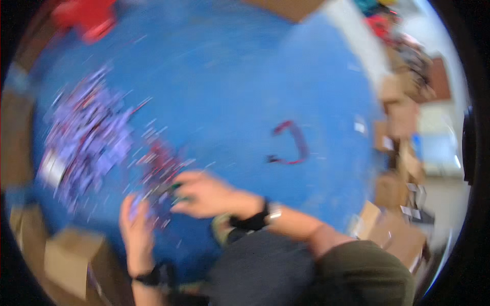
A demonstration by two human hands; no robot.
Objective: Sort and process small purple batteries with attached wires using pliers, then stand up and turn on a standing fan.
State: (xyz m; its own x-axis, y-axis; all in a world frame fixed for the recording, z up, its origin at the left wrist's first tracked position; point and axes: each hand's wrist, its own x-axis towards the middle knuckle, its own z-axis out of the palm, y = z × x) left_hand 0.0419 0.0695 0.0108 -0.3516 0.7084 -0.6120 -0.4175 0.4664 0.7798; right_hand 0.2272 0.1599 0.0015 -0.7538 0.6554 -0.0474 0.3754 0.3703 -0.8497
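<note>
Motion smears the view. My left hand [137, 234] is closed around a small purple piece [135, 208], whose kind I cannot make out. Close beside it, my right hand [209, 196] has its fingers curled inward; dark green spots show at the fingertips, and whatever they grip is too blurred to name. Just beyond both hands lies a loose cluster of red and dark bits [161, 160] on the blue surface [219, 92]. Farther left is a large heap of purple pieces [89, 137] mixed with red and white.
A curved dark red strip [303, 145] lies alone to the right on the blue surface. At the far left is a red object [89, 18]. Cardboard boxes stand at the lower left [74, 260] and along the right side [395, 234].
</note>
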